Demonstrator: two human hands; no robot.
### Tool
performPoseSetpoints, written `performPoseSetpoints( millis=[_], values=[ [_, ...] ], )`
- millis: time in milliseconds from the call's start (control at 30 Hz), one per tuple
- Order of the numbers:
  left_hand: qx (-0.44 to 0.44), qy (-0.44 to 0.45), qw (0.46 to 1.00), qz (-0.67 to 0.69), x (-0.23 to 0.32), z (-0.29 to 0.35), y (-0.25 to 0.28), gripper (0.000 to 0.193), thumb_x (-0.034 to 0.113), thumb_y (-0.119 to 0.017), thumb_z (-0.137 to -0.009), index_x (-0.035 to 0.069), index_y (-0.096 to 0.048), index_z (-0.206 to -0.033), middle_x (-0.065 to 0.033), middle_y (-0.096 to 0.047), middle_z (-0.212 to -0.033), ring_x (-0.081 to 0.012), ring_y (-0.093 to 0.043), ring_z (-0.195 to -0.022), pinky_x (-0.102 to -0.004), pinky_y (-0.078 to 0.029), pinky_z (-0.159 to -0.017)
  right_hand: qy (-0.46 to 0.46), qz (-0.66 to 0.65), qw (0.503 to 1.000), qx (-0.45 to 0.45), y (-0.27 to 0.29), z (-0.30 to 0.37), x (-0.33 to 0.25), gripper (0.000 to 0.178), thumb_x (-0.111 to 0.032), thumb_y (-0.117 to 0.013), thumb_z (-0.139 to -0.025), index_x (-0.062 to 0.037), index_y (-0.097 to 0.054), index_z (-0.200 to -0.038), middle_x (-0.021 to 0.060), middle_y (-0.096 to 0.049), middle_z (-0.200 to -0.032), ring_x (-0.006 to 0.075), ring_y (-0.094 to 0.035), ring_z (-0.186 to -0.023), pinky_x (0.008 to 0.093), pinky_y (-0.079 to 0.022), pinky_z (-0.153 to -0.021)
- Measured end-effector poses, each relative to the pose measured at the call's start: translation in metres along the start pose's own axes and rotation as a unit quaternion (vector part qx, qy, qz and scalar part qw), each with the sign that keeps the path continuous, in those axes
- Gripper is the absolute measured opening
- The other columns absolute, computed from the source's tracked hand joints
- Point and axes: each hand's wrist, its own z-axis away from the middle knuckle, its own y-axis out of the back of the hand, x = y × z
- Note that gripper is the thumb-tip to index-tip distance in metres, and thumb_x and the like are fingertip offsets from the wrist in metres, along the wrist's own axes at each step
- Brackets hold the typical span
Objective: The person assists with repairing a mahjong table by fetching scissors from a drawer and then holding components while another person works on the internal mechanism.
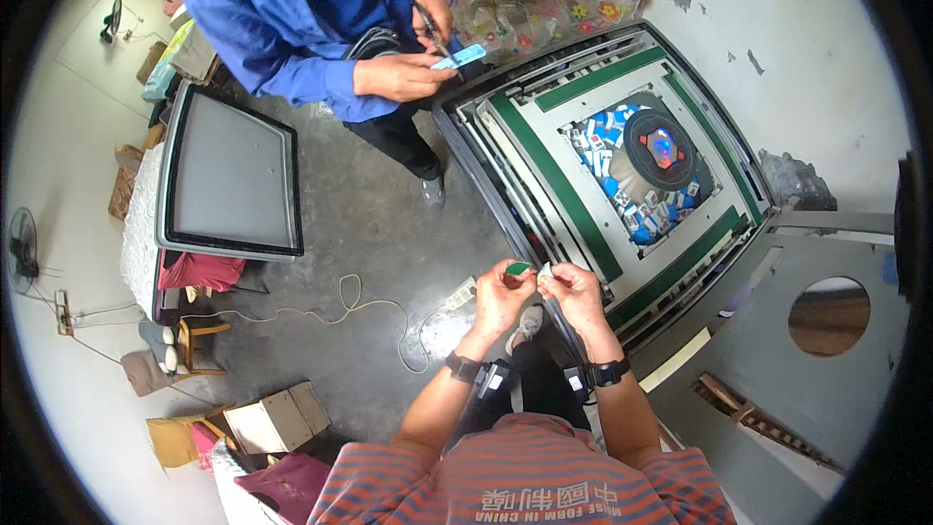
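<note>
My left hand (499, 299) is closed on a small green flat piece (517, 268) with a rounded end. Close beside it, my right hand (575, 294) pinches a small whitish piece (545, 272); whether the two pieces are joined I cannot tell. Both hands are over the near edge of an opened automatic mahjong table (595, 267). Its frame carries green strips (671, 294). Blue and white mahjong tiles (641, 219) lie in its central well around a dark round hub (663, 149).
Across from me a person in a blue jacket (282, 29) holds a light-blue strip (465, 56) and a dark tool. A grey framed panel (233, 175) leans at left. A pale cord (311, 313) crosses the floor to a power strip (459, 296). A grey board with a round hole (777, 331) stands right.
</note>
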Motion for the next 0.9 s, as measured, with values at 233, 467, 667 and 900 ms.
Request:
performPoseSetpoints(
  millis=[233, 467, 667, 900],
  values=[
    [-0.008, 0.030, 0.990, 0.138, 0.008, -0.089, -0.011, 0.005, 0.005, -0.062, -0.087, 0.002, -0.061, -0.084, -0.0040, -0.065, -0.076, -0.0103, -0.063, -0.068, -0.0238, -0.052, -0.061, 0.005, -0.046, 0.999, -0.025, 0.012, -0.063, -0.036, 0.007, 0.000, -0.058, -0.087, 0.0025, -0.063, -0.092, 0.0096, -0.068, -0.086, 0.0128, -0.063, -0.076, 0.0242, -0.051, -0.065],
    [-0.023, 0.138, 0.954, 0.264, 0.019, -0.153, -0.005, 0.006, 0.005, -0.065, -0.085, 0.003, -0.060, -0.088, -0.0058, -0.066, -0.084, -0.0161, -0.067, -0.072, -0.0255, -0.057, -0.065, -0.030, -0.241, 0.970, 0.013, 0.032, -0.097, -0.050, 0.011, -0.004, -0.056, -0.090, 0.0028, -0.059, -0.098, 0.0126, -0.065, -0.096, 0.0191, -0.065, -0.081, 0.0293, -0.055, -0.071],
    [-0.040, 0.168, 0.978, 0.118, -0.014, -0.222, 0.015, 0.010, 0.006, -0.065, -0.085, 0.002, -0.059, -0.091, -0.0070, -0.065, -0.084, -0.0160, -0.067, -0.076, -0.0254, -0.054, -0.060, -0.068, -0.116, 0.985, 0.110, 0.062, -0.129, -0.031, 0.012, -0.005, -0.061, -0.086, 0.0004, -0.060, -0.096, 0.0081, -0.065, -0.088, 0.0140, -0.063, -0.075, 0.0274, -0.053, -0.067],
    [-0.111, 0.193, 0.975, 0.013, -0.054, -0.312, 0.026, 0.008, 0.006, -0.065, -0.085, 0.003, -0.059, -0.090, -0.0049, -0.064, -0.084, -0.0140, -0.066, -0.076, -0.0234, -0.053, -0.059, -0.162, -0.093, 0.965, 0.186, 0.046, -0.192, 0.013, 0.016, -0.002, -0.063, -0.084, -0.0015, -0.059, -0.099, 0.0048, -0.064, -0.085, 0.0133, -0.062, -0.076, 0.0271, -0.052, -0.067]
  ],
)
